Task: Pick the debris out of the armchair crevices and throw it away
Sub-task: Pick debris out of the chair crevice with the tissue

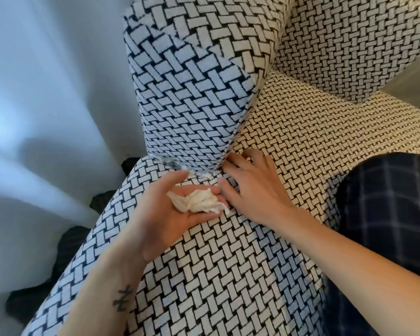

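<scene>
Nearest, open left hand [170, 217] carries crumpled white tissue wad [199, 202]; flat right hand [255, 187] rests at black-and-white woven armchair [204, 275] crevice [232, 144]. Next, I'd pinch out white scraps [180, 166].

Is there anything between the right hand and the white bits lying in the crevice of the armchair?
Nothing visible does. The white bits lie exposed in the crevice, and the right hand rests on the seat just beside them. The left hand, carrying a crumpled wad, sits below them, not between.
</scene>
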A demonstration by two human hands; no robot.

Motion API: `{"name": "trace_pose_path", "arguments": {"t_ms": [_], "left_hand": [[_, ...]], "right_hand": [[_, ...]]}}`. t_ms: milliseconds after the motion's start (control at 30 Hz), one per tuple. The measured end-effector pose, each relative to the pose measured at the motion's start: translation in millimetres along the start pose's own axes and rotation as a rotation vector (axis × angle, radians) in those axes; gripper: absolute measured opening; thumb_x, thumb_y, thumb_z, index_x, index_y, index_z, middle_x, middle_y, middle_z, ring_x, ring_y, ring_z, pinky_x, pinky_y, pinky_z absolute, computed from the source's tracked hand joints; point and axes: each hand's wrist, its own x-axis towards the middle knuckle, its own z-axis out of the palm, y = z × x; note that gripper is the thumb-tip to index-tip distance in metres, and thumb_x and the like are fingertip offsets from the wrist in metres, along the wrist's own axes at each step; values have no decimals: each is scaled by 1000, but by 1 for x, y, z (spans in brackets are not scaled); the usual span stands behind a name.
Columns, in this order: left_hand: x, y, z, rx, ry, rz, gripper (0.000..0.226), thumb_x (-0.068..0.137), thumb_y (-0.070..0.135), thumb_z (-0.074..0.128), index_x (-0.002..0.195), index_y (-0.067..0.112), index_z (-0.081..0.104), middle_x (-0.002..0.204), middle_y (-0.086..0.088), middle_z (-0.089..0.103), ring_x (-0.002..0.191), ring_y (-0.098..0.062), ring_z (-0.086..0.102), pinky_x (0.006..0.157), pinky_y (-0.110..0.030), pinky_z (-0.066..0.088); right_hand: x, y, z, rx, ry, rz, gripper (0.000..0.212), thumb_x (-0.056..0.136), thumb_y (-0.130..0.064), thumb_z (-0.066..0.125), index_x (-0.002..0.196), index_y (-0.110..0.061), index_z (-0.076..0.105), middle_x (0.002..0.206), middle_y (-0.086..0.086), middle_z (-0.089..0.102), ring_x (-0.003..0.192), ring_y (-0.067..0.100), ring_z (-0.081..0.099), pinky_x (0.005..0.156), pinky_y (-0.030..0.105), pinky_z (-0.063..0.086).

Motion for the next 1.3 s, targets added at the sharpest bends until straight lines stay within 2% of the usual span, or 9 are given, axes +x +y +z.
{"name": "trace_pose_path", "arguments": {"t_ms": [100,233,433,600,800,933,1033,1133,1300], "left_hand": [[0,2,0,30,9,-6,60,101,35,41,120,-18,63,119,-35,68,117,-45,66,94,-42,60],[0,5,3,-13,14,-45,62,104,35,36,122,-19,61,120,-37,67,120,-47,64,95,-42,57],[0,7,4,-54,-6,-88,63,103,36,36,123,-18,61,125,-37,64,121,-46,63,97,-43,55],[1,7,2,-48,-11,-79,63,103,37,37,125,-17,61,124,-37,65,120,-45,65,97,-43,55],[3,7,2,-33,-10,-64,62,102,36,38,123,-18,61,122,-37,66,119,-46,65,96,-45,56],[3,7,0,-19,6,-46,62,100,36,41,123,-17,61,122,-36,66,119,-46,65,100,-48,53],[3,7,-1,-31,23,-38,61,101,37,41,125,-17,60,122,-36,66,118,-46,65,102,-48,51],[2,7,0,-44,24,-34,61,102,36,39,122,-17,62,120,-36,67,117,-47,66,98,-47,53],[-1,9,3,-39,30,-2,58,97,34,44,115,-17,66,118,-34,69,113,-42,69,97,-45,54]], "right_hand": [[9,2,1,-28,-24,-30,48,102,-55,33,135,-33,59,147,-11,51,127,22,34,104,40,28],[28,12,-5,-51,-117,-116,51,96,-65,39,128,-36,68,154,-1,40,135,26,27,112,45,23],[40,18,-4,165,-165,-72,37,89,-65,56,109,-41,77,151,-6,36,137,21,19,113,43,16],[38,13,13,327,-1,26,28,86,-55,64,92,-35,81,131,-7,51,130,18,27,103,29,13],[35,18,21,263,93,-36,34,89,-55,62,85,-29,82,126,-6,58,123,17,34,104,39,23],[30,23,21,251,83,-141,36,95,-52,57,87,-28,82,130,-2,57,125,22,36,103,45,28],[22,27,16,186,51,-202,31,99,-46,55,109,-29,79,130,6,59,125,28,39,105,51,33],[5,26,14,140,65,-279,38,99,-41,55,130,-24,69,122,2,61,121,28,45,101,46,43],[-7,0,16,199,136,-86,46,97,-43,47,130,-22,70,117,0,59,117,22,43,97,39,43]]}}
